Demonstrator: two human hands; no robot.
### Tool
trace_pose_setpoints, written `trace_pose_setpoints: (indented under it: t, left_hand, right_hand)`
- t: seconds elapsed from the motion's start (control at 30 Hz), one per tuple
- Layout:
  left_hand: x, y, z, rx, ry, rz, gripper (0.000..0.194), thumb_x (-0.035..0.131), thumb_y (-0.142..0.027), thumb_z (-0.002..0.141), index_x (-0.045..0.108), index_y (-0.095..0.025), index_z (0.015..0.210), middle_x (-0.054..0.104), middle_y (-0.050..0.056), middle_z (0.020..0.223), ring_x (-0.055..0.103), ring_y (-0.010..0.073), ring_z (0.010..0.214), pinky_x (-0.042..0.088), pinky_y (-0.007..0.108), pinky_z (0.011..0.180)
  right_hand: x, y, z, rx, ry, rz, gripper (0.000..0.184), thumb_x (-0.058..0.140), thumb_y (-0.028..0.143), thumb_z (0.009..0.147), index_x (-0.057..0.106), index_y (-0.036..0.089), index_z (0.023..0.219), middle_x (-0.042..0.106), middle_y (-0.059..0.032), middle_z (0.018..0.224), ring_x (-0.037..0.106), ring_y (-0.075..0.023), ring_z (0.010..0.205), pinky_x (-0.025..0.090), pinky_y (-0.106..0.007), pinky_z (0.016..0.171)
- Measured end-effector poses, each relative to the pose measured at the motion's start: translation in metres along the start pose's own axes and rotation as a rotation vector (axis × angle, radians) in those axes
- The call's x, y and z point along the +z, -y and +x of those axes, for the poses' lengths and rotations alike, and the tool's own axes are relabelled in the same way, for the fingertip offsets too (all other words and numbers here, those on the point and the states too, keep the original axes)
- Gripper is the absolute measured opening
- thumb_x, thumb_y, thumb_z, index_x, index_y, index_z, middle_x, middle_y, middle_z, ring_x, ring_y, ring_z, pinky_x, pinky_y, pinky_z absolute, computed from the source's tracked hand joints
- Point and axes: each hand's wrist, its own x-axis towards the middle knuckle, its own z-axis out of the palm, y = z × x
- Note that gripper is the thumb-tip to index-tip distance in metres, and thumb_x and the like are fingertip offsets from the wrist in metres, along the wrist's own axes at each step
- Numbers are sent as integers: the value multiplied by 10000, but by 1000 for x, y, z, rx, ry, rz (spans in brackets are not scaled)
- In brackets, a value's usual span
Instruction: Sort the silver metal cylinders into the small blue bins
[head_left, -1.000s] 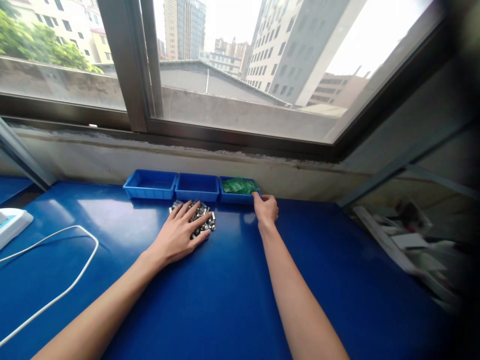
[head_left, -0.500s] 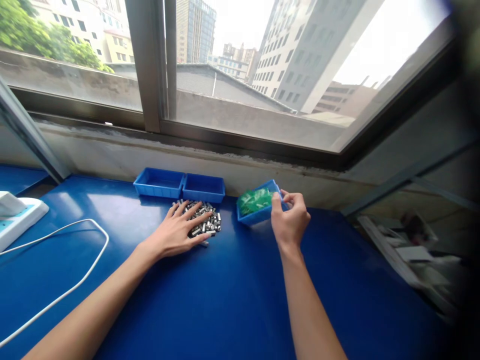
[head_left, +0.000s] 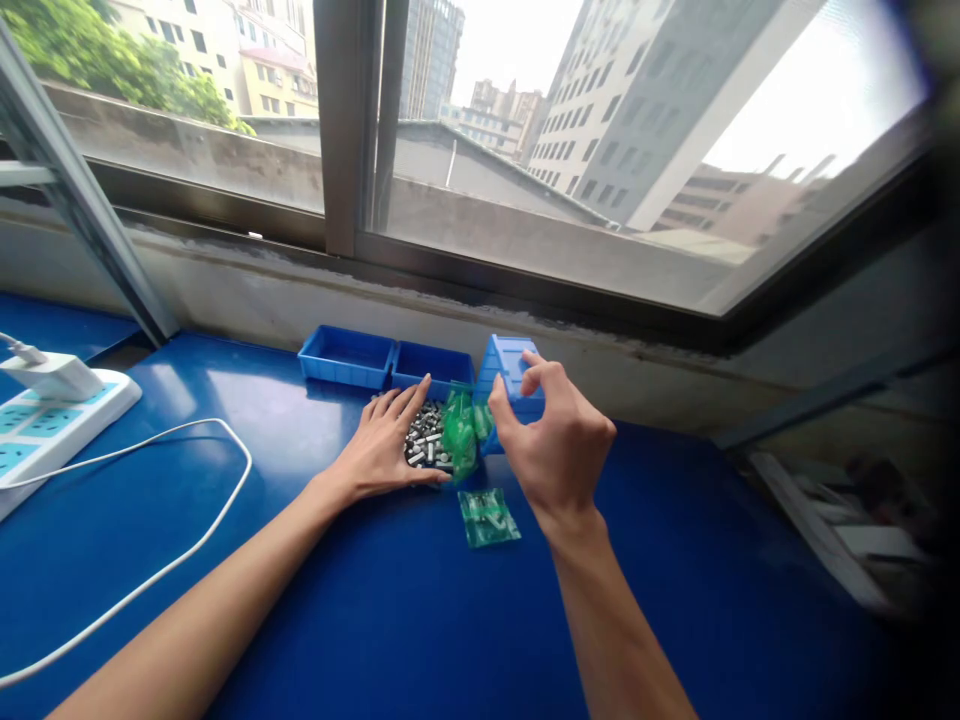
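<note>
My right hand (head_left: 559,430) grips a blue plastic bin (head_left: 511,368), which is tipped on its side with its mouth turned to the left. Green plastic packets (head_left: 460,432) tumble from it against a pile of small metal pieces (head_left: 426,440). One flat green packet (head_left: 489,518) lies on the table in front, with small light pieces showing inside. My left hand (head_left: 386,440) rests at the left edge of the pile, fingers spread and thumb stretched along its near side. The bin's inside is mostly hidden.
Two more blue bins, one on the left (head_left: 349,358) and one beside it (head_left: 431,366), stand against the wall under the window. A white power strip (head_left: 52,430) with a plugged-in adapter (head_left: 52,376) sits at left, and a white cable (head_left: 225,510) loops over the blue table (head_left: 390,620).
My right hand has tipped the bin over to the left, and green packets have come out beside the metal pile and onto the table. My left hand stays at the pile, fingers slightly raised.
</note>
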Motion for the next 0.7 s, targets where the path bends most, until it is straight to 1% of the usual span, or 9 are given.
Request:
trace_pose_setpoints:
  t: [0.07, 0.13, 0.23, 0.3, 0.4, 0.47, 0.53, 0.6, 0.7]
  left_hand:
    - [-2, 0, 0, 9, -2, -30, 1110, 685, -574, 729, 22, -304, 1577, 273, 95, 1600, 249, 402, 1436, 193, 556, 1156]
    - [-5, -1, 0, 11, -13, -53, 1017, 651, -442, 760, 55, -323, 1575, 273, 75, 1599, 240, 381, 1445, 197, 547, 1162]
    - [-9, -5, -1, 33, -60, -96, 1019, 649, -324, 697, 124, -329, 1570, 271, 73, 1589, 242, 359, 1448, 207, 521, 1174]
    - [-11, -9, -1, 68, -88, -130, 997, 632, -259, 659, 199, -332, 1555, 277, 66, 1581, 250, 347, 1445, 204, 505, 1183]
    - [-14, -13, -2, 108, -113, -177, 936, 584, -185, 647, 287, -319, 1525, 301, 51, 1573, 268, 331, 1439, 203, 486, 1192]
    - [-14, -14, -2, 124, -107, -168, 896, 570, -167, 654, 336, -304, 1508, 334, 51, 1560, 268, 333, 1438, 192, 491, 1197]
    - [-14, -14, -2, 148, -76, -108, 818, 574, -174, 668, 428, -304, 1462, 380, 48, 1537, 262, 349, 1439, 165, 519, 1199]
    - [-13, -15, -2, 179, -35, -32, 704, 580, -204, 707, 517, -307, 1401, 434, 48, 1503, 267, 357, 1437, 150, 543, 1197]
    - [-13, -19, -1, 213, 2, 15, 555, 574, -288, 804, 569, -294, 1360, 504, 66, 1448, 303, 344, 1425, 201, 537, 1185]
  right_hand:
    - [-1, 6, 4, -53, -2, 57, 118, 609, 304, 873, 539, 237, 806, 743, -57, 1022, 713, -232, 965, 506, -294, 786]
    - [0, 11, 6, -109, 8, 122, 114, 606, 289, 875, 537, 239, 800, 739, -56, 1046, 713, -224, 972, 520, -306, 819]
    - [2, 16, 6, -178, 18, 185, 123, 601, 296, 883, 535, 245, 793, 723, -69, 1136, 715, -228, 965, 537, -345, 849]
    - [3, 18, 6, -202, 11, 194, 128, 595, 294, 890, 532, 246, 789, 707, -80, 1187, 703, -241, 1019, 539, -370, 875]
    - [3, 16, 5, -223, 19, 201, 139, 588, 271, 894, 523, 244, 775, 686, -86, 1236, 665, -251, 1121, 524, -390, 929]
    - [3, 12, 4, -207, 20, 211, 150, 591, 266, 891, 513, 242, 765, 684, -85, 1243, 661, -253, 1129, 519, -390, 937]
    - [6, 5, 3, -113, -12, 212, 168, 601, 286, 885, 498, 240, 759, 695, -86, 1221, 685, -255, 1076, 528, -381, 901]
    - [10, -4, 2, 64, -74, 208, 197, 610, 328, 877, 482, 238, 758, 712, -91, 1178, 709, -253, 993, 544, -361, 818]
    - [20, -28, 0, 336, -167, 248, 243, 612, 383, 867, 455, 233, 759, 725, -95, 1109, 718, -242, 920, 536, -312, 705]
